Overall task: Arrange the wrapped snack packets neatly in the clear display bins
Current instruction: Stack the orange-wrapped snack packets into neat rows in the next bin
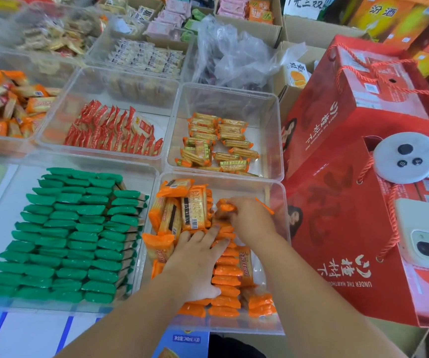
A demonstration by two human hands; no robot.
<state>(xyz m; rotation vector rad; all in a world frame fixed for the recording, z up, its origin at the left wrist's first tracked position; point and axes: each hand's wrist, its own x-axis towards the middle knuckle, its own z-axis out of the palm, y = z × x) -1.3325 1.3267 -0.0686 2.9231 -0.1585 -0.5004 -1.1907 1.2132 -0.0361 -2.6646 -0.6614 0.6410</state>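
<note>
Two hands are observed inside the nearest clear bin (pixel 234 328). The left hand (pixel 195 262) is laid flat, fingers straight, on the stacked row of orange packets (pixel 225 280). The right hand (pixel 250 219) is curled round one orange packet (pixel 226 207) at the row's far end. Stacked green packets (pixel 74 236) are noted in the adjoining bin (pixel 79 159).

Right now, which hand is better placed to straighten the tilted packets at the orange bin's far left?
Left. The left hand lies flat on the orange row, close beside the tilted packets; the right hand grips an orange packet farther right.
</note>
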